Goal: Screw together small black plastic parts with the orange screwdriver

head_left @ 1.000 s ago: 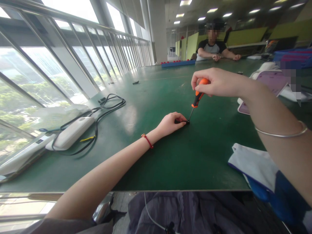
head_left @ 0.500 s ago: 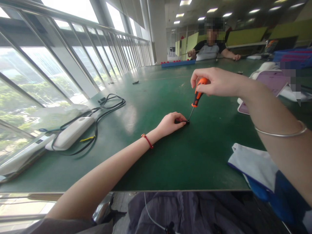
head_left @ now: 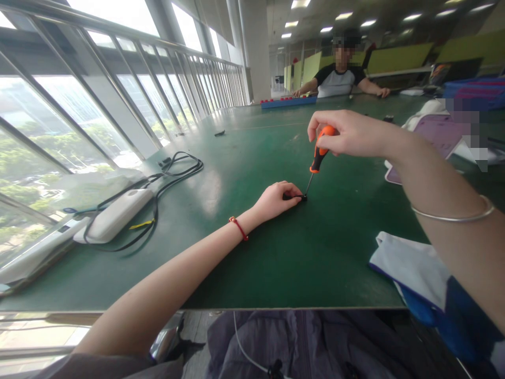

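Note:
My left hand (head_left: pixel 276 200) rests on the green table (head_left: pixel 252 252), its fingers pinched on a small black part (head_left: pixel 300 197). My right hand (head_left: pixel 347 134) grips the orange and black handle of a screwdriver (head_left: pixel 316 158). The screwdriver stands nearly upright, leaning slightly, with its thin metal tip set on the black part. A red cord is round my left wrist and a silver bangle round my right forearm.
A white power strip (head_left: pixel 118 213) with black cables (head_left: pixel 173 171) lies at the left by the window railing. A white and blue cloth (head_left: pixel 414 273) lies at the right front, a purple pad (head_left: pixel 437 137) further back. Another person (head_left: pixel 341 71) sits at the far end beside a blue tray (head_left: pixel 288 101).
The screwdriver handle has shifted slightly left in my right hand, its tip staying on the part. The person at the far end has stretched one arm out.

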Tool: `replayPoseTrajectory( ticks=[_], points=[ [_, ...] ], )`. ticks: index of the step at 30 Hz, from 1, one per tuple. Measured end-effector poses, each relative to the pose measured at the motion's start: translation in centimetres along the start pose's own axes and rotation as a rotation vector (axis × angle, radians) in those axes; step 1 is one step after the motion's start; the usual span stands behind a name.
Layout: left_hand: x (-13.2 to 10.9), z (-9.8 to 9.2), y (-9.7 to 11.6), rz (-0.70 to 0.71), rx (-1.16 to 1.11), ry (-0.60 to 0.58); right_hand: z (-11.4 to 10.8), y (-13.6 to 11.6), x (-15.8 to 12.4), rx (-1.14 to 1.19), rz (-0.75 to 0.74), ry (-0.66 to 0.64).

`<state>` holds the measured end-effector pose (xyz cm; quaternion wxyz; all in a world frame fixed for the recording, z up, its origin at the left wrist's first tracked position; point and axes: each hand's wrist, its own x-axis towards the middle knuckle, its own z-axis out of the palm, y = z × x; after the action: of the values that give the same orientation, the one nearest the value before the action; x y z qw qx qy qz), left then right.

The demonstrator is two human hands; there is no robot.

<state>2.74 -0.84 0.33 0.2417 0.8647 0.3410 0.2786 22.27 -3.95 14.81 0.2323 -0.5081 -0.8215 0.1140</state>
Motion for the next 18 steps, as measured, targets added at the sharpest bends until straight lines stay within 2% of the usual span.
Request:
replayPoseTrajectory(
  ticks=[5, 18],
  points=[
    [-0.02, 0.00, 0.06, 0.001, 0.009, 0.000, 0.02, -0.15, -0.12, -0.004, 0.044, -0.036],
    [0.00, 0.04, 0.10, 0.007, 0.010, 0.005, 0.21, -0.28, -0.13, 0.071, 0.014, -0.048]
  ],
)
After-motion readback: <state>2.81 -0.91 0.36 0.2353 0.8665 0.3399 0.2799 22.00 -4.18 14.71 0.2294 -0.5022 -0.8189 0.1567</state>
